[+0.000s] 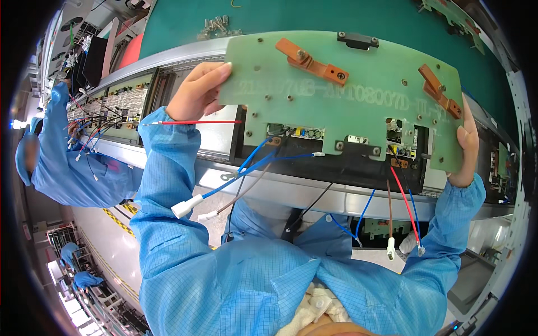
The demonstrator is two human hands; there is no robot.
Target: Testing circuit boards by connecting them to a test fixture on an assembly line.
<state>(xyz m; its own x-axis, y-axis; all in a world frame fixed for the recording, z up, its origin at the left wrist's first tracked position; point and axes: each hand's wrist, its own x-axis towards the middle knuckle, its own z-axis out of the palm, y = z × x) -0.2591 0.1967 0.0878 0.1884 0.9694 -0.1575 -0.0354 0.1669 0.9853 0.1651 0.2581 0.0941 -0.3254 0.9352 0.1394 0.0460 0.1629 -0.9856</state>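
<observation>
Spanning the middle is a wide, pale green, see-through fixture plate with two orange-brown turning latches and cut-outs. My left hand grips its left end, thumb on the edge and fingers curled below. At the right end, my right hand is closed around the edge, part of its fingers hidden. Beneath the plate sits a black tray, and circuit-board parts show through the cut-outs. Blue, brown, black and red wires hang over the tray's near side, one ending in a white connector.
A metal conveyor rail runs across in front of me. Beyond it lies a green work mat with a pile of small metal parts. To the left, a co-worker in blue stands beside wired circuit boards on the line.
</observation>
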